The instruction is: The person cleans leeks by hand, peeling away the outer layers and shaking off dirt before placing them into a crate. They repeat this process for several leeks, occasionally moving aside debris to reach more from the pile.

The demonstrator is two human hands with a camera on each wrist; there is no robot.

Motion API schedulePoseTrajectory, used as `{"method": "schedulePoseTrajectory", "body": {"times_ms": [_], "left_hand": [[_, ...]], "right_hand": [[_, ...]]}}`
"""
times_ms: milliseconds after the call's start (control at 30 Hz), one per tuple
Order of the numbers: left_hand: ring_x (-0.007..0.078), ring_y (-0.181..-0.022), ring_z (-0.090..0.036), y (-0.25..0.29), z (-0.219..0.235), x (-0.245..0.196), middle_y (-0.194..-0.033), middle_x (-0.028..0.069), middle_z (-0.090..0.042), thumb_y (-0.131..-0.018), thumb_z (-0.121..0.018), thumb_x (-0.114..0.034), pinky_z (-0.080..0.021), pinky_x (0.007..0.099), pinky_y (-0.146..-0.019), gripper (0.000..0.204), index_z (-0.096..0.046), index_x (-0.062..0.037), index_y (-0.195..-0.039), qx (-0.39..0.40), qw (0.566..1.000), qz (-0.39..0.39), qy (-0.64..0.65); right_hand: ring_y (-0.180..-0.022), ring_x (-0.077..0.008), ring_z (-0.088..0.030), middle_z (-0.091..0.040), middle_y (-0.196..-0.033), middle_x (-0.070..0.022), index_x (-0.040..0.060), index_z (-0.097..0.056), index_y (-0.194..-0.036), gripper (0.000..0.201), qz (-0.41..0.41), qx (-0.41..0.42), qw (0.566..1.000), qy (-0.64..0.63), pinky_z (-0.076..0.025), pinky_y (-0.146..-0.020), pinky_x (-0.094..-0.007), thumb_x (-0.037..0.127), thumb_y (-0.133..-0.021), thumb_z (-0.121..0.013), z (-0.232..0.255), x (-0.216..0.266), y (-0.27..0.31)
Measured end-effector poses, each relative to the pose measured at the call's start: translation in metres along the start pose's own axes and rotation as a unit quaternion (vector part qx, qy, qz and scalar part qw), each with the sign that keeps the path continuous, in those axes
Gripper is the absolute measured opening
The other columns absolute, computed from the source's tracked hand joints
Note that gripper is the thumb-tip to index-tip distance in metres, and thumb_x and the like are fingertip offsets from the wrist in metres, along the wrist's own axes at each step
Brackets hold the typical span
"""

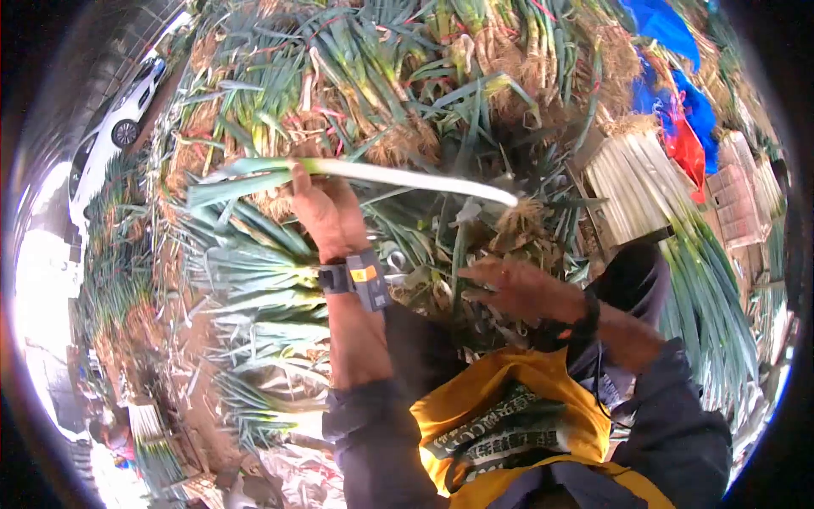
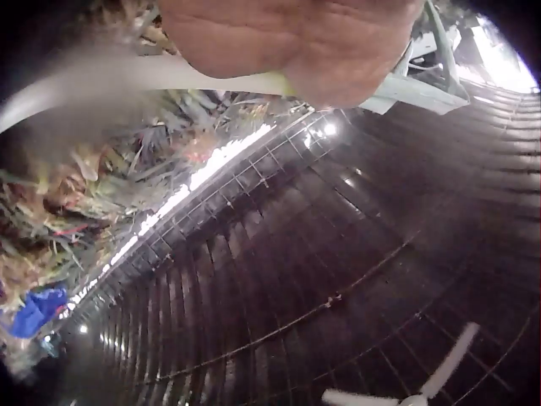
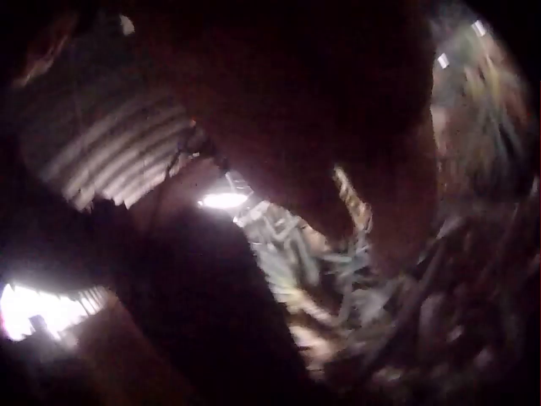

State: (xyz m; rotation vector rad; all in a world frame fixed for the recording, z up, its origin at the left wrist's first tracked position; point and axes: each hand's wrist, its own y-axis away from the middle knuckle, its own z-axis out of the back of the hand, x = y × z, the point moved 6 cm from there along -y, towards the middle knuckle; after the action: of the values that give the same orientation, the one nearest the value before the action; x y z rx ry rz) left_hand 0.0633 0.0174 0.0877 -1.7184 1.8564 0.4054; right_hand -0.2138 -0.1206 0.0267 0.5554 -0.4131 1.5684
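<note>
My left hand grips a leek where its white shank meets the green leaves. The leek lies nearly level, leaves to the left and bare white shank to the right. In the left wrist view, curled fingers lie across the pale shank. Lower and to the right, my blurred right hand has its fingers stretched leftward, with nothing visible held, over loose leaf scraps. A tuft of roots shows just below the shank's end. The right wrist view is dark and smeared.
Bundles of unpeeled leeks cover the ground ahead. A stack of cleaned leeks lies at my right, near red plastic and blue plastic. More leek bunches lie at left. A white car stands beyond.
</note>
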Motion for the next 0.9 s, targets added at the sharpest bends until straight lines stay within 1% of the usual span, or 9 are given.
{"method": "schedulePoseTrajectory", "body": {"times_ms": [67,200,333,433,533,600,700,800,900], "left_hand": [[0.0242,-0.116,-0.062,-0.005,0.007,0.013,-0.122,0.0128,-0.066,-0.101,-0.058,-0.009,-0.046,0.0379,-0.108,0.024,-0.058,0.0003,-0.123,0.025,0.998,0.011,0.048],[0.026,-0.117,-0.062,0.016,-0.021,0.031,-0.122,0.0124,-0.066,-0.098,-0.061,-0.008,-0.043,0.0383,-0.113,0.022,-0.061,0.0027,-0.118,0.007,0.996,0.045,0.074],[0.0234,-0.111,-0.062,0.046,-0.044,0.052,-0.115,0.0094,-0.065,-0.099,-0.063,-0.012,-0.044,0.0387,-0.11,0.024,-0.06,0.0017,-0.118,0.022,0.989,0.138,0.039],[0.0213,-0.109,-0.06,0.058,-0.059,0.067,-0.114,0.0078,-0.064,-0.102,-0.061,-0.024,-0.046,0.0376,-0.103,0.032,-0.057,-0.0005,-0.123,0.155,0.966,0.197,-0.068],[0.0219,-0.11,-0.062,0.071,-0.077,0.082,-0.12,0.0103,-0.064,-0.106,-0.055,-0.032,-0.05,0.0365,-0.1,0.039,-0.055,-0.0001,-0.127,0.124,0.958,0.259,-0.018],[0.0243,-0.112,-0.063,0.075,-0.069,0.101,-0.125,0.0131,-0.064,-0.106,-0.055,-0.033,-0.053,0.0366,-0.099,0.042,-0.054,0.0008,-0.131,0.243,0.932,0.122,-0.239],[0.0249,-0.112,-0.064,0.079,-0.051,0.134,-0.123,0.0138,-0.065,-0.105,-0.058,-0.029,-0.053,0.0376,-0.101,0.04,-0.055,0.0006,-0.132,0.219,0.901,0.349,-0.139],[0.0216,-0.103,-0.065,0.099,-0.08,0.128,-0.111,0.009,-0.067,-0.105,-0.058,-0.026,-0.054,0.0365,-0.097,0.034,-0.06,-0.0014,-0.128,0.253,0.905,0.293,-0.179],[0.0189,-0.096,-0.065,0.103,-0.085,0.147,-0.104,0.006,-0.067,-0.104,-0.06,-0.024,-0.054,0.0339,-0.091,0.03,-0.063,-0.0025,-0.125,0.158,0.906,0.36,-0.159]], "right_hand": [[-0.073,-0.0128,-0.064,-0.065,-0.117,-0.0061,0.007,-0.054,-0.143,0.049,-0.143,0.043,0.929,-0.339,-0.053,-0.062,-0.03,0.03,-0.102,-0.064,-0.012,0.006,-0.023],[-0.075,-0.0124,-0.06,-0.068,-0.091,-0.0034,0.0031,-0.067,-0.115,0.035,-0.09,-0.223,0.689,-0.683,-0.05,-0.071,-0.0284,0.035,-0.101,-0.067,0.043,0.004,-0.078],[-0.076,-0.0107,-0.063,-0.071,-0.086,-0.0036,0.0047,-0.069,-0.096,0.025,-0.042,-0.337,0.555,-0.759,-0.052,-0.068,-0.0266,0.03,-0.1,-0.069,0.078,-0.007,-0.121],[-0.082,-0.0201,-0.063,-0.071,-0.093,-0.0094,0.0056,-0.06,-0.128,0.033,0.125,-0.425,0.811,-0.382,-0.048,-0.075,-0.0327,0.008,-0.095,-0.065,0.115,0.024,-0.114],[-0.087,-0.0257,-0.063,-0.071,-0.103,-0.0124,0.0072,-0.056,-0.143,0.055,0.097,-0.461,0.88,-0.055,-0.045,-0.082,-0.0376,-0.006,-0.09,-0.063,0.149,0.02,-0.089],[-0.086,-0.0217,-0.058,-0.069,-0.108,-0.0072,0.0081,-0.062,-0.137,0.046,0.007,-0.478,0.856,0.196,-0.042,-0.084,-0.0368,0.0,-0.092,-0.066,0.181,-0.001,-0.065],[-0.069,-0.0068,-0.055,-0.059,-0.068,-0.0065,0.0013,-0.068,-0.082,0.023,-0.071,-0.553,0.829,-0.042,-0.046,-0.062,-0.0296,0.02,-0.095,-0.065,0.301,-0.027,0.01],[-0.071,-0.0412,-0.068,-0.07,-0.078,-0.0238,-0.0008,-0.07,-0.088,0.033,-0.16,-0.552,0.8,0.172,-0.052,-0.065,-0.0514,0.029,-0.093,-0.058,0.397,-0.036,0.104],[-0.085,-0.0445,-0.07,-0.071,-0.089,-0.0268,0.0007,-0.074,-0.093,0.033,-0.266,-0.314,0.761,0.502,-0.058,-0.073,-0.0489,0.032,-0.088,-0.064,0.446,-0.066,0.201]]}}
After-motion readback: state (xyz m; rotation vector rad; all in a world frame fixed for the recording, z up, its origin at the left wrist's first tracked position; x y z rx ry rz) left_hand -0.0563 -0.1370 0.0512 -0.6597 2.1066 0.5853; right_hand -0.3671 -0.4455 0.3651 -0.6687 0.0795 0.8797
